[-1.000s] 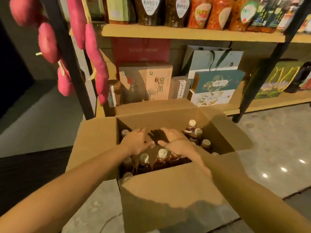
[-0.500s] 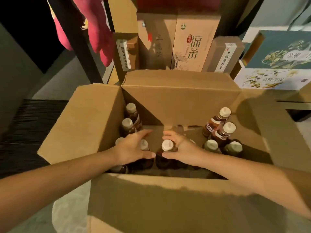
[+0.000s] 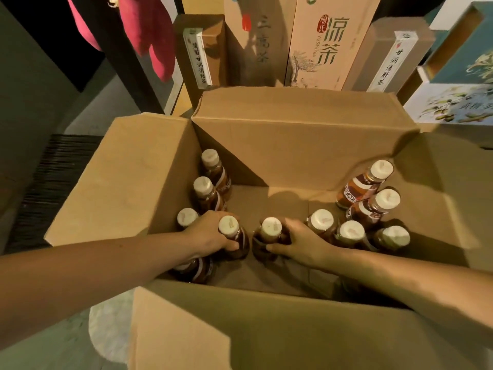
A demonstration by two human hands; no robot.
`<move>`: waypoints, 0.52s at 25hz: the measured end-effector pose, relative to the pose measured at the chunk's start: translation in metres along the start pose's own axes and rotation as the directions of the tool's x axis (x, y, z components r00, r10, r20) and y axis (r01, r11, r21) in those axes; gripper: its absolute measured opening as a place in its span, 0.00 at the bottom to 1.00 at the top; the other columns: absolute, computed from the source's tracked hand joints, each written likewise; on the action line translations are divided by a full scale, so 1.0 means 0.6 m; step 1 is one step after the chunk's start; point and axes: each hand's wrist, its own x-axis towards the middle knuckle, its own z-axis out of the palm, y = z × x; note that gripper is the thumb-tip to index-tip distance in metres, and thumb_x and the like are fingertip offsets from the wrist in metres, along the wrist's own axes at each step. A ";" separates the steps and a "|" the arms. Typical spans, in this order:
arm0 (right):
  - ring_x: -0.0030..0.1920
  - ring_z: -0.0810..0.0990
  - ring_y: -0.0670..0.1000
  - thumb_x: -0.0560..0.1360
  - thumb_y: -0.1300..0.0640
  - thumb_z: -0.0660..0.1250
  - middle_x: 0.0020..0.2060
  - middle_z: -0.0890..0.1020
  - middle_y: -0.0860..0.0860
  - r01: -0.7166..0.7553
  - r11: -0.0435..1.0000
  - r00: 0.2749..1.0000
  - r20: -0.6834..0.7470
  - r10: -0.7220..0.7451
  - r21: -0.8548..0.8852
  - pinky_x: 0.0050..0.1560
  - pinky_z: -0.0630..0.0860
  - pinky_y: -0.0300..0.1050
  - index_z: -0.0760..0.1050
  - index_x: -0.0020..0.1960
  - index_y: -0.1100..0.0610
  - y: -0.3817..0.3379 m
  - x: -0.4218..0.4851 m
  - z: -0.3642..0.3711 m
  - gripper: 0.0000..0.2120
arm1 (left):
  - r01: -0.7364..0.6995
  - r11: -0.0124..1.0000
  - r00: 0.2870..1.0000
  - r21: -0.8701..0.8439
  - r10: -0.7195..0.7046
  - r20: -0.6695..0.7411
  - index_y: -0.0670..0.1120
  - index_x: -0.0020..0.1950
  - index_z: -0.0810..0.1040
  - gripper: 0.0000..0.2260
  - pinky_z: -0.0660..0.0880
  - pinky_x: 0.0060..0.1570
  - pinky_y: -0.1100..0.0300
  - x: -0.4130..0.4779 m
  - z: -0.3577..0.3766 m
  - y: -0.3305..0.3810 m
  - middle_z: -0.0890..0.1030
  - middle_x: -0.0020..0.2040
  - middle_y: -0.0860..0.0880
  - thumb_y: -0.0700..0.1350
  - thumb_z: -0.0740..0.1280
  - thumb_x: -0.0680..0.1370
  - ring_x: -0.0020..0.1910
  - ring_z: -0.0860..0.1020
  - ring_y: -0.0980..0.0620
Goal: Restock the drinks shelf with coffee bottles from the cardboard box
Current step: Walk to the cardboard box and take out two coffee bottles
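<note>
In the open brown cardboard box (image 3: 306,150), one white-capped brown coffee bottle (image 3: 229,226) is gripped by the left hand (image 3: 209,235) and the neighbouring bottle (image 3: 270,229) by the right hand (image 3: 302,244)

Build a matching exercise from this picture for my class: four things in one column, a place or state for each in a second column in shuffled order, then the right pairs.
Column A
1. left hand
2. cardboard box
3. tea carton with green characters
4. pink hanging thing

Column B
a. stands upright beyond the box
b. flaps open, coffee bottles inside
c. hangs at the upper left
d. grips a white-capped bottle

Pairs: 1-d, 2-b, 3-a, 4-c
</note>
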 end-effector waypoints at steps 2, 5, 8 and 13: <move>0.58 0.74 0.45 0.73 0.62 0.69 0.59 0.78 0.51 -0.016 1.000 1.000 0.000 0.016 0.023 0.62 0.69 0.39 0.71 0.64 0.56 0.004 0.003 0.007 0.20 | 0.008 0.999 1.000 0.052 -0.008 -0.011 0.47 0.68 0.70 0.27 0.65 0.68 0.53 0.004 0.003 -0.004 0.75 0.65 0.48 0.39 0.73 0.71 0.67 0.70 0.49; 0.57 0.75 0.45 0.73 0.61 0.70 0.58 0.79 0.50 -0.025 0.998 1.000 -0.017 0.026 0.052 0.62 0.70 0.41 0.72 0.63 0.55 0.007 0.006 0.016 0.19 | 0.013 0.992 0.999 0.125 -0.008 -0.044 0.47 0.67 0.71 0.26 0.67 0.68 0.50 0.008 0.007 -0.008 0.76 0.64 0.48 0.42 0.74 0.70 0.66 0.71 0.48; 0.56 0.78 0.48 0.72 0.62 0.71 0.53 0.81 0.51 -0.013 0.998 0.997 -0.074 0.018 0.067 0.60 0.73 0.43 0.75 0.59 0.57 0.008 0.008 0.022 0.16 | 0.001 0.996 0.999 0.085 0.002 -0.036 0.45 0.65 0.73 0.23 0.68 0.67 0.50 0.010 0.007 -0.008 0.77 0.62 0.47 0.42 0.73 0.71 0.64 0.73 0.48; 0.50 0.79 0.48 0.71 0.62 0.72 0.46 0.81 0.49 -0.042 0.993 0.996 -0.072 0.050 0.112 0.52 0.74 0.42 0.76 0.49 0.54 -0.016 0.001 0.023 0.09 | -0.067 0.996 0.998 -0.056 0.068 0.007 0.43 0.59 0.76 0.19 0.70 0.65 0.51 -0.002 -0.004 -0.005 0.79 0.56 0.47 0.41 0.74 0.70 0.61 0.76 0.48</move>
